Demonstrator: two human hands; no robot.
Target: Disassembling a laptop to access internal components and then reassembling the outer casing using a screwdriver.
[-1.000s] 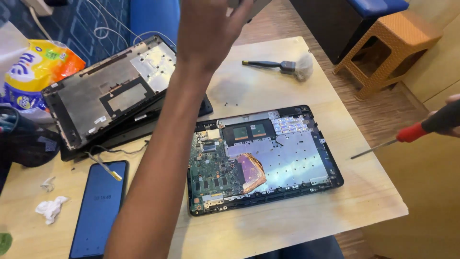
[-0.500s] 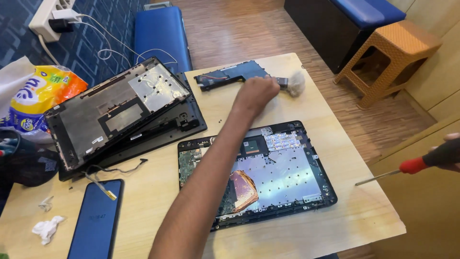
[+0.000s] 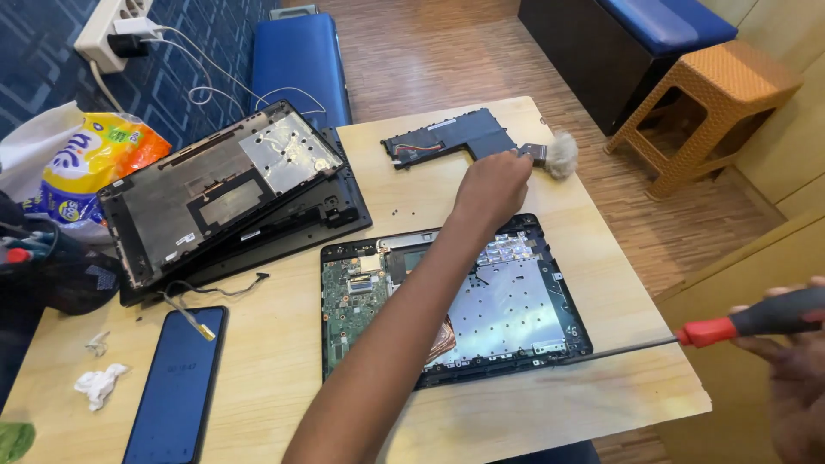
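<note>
My left hand [image 3: 494, 185] reaches across the table, its fingers curled over the handle of a small brush [image 3: 559, 155] with pale bristles. Just left of it lies a flat black laptop battery [image 3: 455, 133]. Under my forearm sits an opened laptop base [image 3: 524, 309], showing a green circuit board and a silvery sheet. At the right edge, off the table, my right hand [image 3: 795, 378] grips a screwdriver [image 3: 713, 331] with a red and black handle. Its shaft points left, and the tip reaches the base's near right corner.
A removed laptop bottom cover [image 3: 215, 189] leans on another dark panel at the left. Near the wooden table's [image 3: 275, 361] front left lie a dark phone [image 3: 176, 387] and crumpled tissue [image 3: 99, 382]. A yellow snack bag [image 3: 94, 159] sits far left, a wicker stool [image 3: 713, 103] far right.
My left hand was raised close to the camera, then dropped to the far side of the table. The battery now lies there beside the brush. The right hand still holds the screwdriver.
</note>
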